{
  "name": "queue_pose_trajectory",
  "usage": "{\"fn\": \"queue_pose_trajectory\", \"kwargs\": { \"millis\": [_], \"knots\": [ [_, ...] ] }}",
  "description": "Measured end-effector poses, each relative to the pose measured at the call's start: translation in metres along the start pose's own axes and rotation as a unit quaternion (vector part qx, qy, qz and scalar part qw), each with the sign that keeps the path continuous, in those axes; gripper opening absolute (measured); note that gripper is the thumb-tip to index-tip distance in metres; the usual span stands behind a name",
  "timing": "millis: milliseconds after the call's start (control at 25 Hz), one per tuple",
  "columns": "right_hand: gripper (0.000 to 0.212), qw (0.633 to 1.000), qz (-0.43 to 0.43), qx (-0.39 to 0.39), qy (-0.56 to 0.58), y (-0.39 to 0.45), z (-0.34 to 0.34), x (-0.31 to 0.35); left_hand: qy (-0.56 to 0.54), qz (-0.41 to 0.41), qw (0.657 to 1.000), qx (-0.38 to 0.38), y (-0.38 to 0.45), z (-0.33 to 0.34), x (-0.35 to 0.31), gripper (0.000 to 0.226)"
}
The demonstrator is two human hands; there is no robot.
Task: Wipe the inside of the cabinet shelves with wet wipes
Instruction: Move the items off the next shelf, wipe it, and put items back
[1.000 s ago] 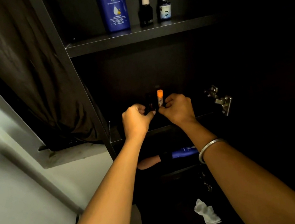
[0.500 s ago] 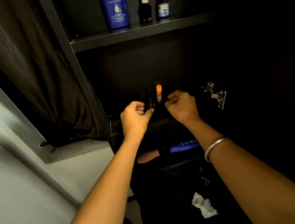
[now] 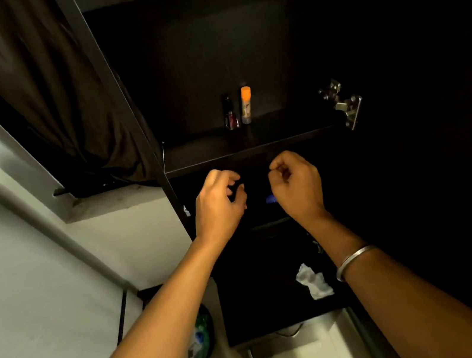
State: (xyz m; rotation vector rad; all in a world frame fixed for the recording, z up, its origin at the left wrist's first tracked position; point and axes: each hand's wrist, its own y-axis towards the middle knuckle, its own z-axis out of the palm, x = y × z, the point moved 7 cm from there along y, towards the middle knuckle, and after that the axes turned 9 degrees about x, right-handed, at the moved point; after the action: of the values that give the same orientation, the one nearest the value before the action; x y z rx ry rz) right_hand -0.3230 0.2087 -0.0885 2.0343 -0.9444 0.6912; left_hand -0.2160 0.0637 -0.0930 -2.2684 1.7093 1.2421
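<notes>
Both forearms are bare from the bottom edge of the view up to the wrists; no sleeve shows on either. The right wrist carries a plain, thin, silver-coloured metal bangle (image 3: 355,262), smooth and unmarked, sitting loose a little below the right hand (image 3: 299,188). The left hand (image 3: 219,205) and its wrist wear nothing: no ring, watch or band shows. The fingers (image 3: 238,192) of both hands are bare and ungloved.

Home bathroom or bedroom corner, dark cabinet shelf (image 3: 254,147) above the hands holding nail polish (image 3: 231,117), curtain (image 3: 52,94) hanging upper left.
</notes>
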Motion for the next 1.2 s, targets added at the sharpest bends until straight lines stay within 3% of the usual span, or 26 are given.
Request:
{"fn": "queue_pose_trajectory", "kwargs": {
  "millis": [520,720,1000,1200],
  "knots": [
    [0.018,0.962,0.172,0.16,-0.141,-0.043,0.062,-0.119,0.087,-0.149,0.972,0.159,-0.032,0.081,0.092,0.033],
    [0.024,0.958,0.172,0.146,-0.179,-0.026,0.077,-0.132,0.126,-0.153,0.963,0.182,-0.006,0.093,0.109,0.041],
    [0.045,0.941,0.094,0.169,-0.278,0.009,0.108,-0.131,0.21,-0.178,0.928,0.252,0.018,0.115,0.139,0.045],
    [0.047,0.932,0.089,0.172,-0.306,0.011,0.12,-0.133,0.191,-0.175,0.936,0.24,0.017,0.12,0.142,0.046]
  ]
}}
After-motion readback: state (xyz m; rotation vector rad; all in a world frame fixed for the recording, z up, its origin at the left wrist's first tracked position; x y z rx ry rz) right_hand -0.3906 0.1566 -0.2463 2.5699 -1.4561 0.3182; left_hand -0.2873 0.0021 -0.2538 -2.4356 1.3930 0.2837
